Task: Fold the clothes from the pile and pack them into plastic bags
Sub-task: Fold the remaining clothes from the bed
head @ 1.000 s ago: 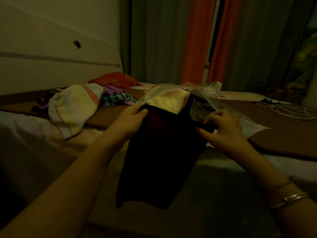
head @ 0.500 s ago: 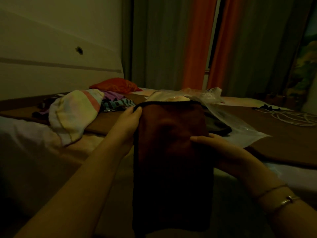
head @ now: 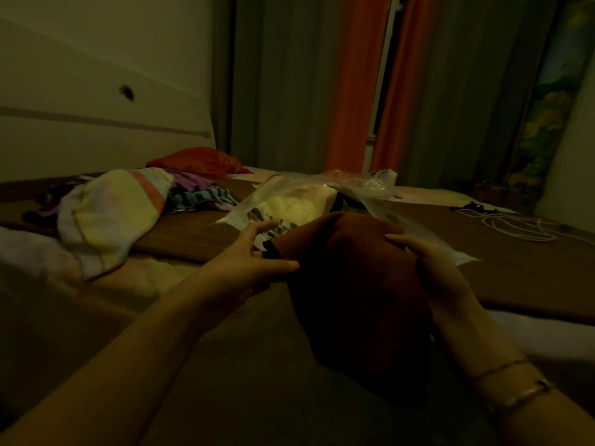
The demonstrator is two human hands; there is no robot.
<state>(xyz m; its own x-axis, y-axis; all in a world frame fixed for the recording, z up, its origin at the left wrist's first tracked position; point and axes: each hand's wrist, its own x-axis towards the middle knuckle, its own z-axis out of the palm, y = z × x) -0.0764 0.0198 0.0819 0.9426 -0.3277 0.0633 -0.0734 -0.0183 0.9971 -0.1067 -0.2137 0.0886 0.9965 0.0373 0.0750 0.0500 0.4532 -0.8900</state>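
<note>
A dark reddish-brown garment (head: 357, 294) hangs folded over in front of me above the bed. My right hand (head: 431, 272) grips its right side, thumb on top. My left hand (head: 254, 262) is at its left edge with fingers spread and the thumb against the cloth. Just behind lies a clear plastic bag (head: 289, 204) on the bed, with a pale yellow folded cloth and a dark item inside. The pile of clothes (head: 116, 214) lies to the left: a pale yellow and pink striped piece, purple and striped ones.
A red cushion (head: 196, 162) lies at the back by the headboard. White cord (head: 515, 223) is coiled on the brown bed cover at the right. Orange and grey curtains hang behind. The room is dim.
The garment, held up flat before, has been folded down into a smaller bundle and lowered. My left hand has let go of its top corner and opened.
</note>
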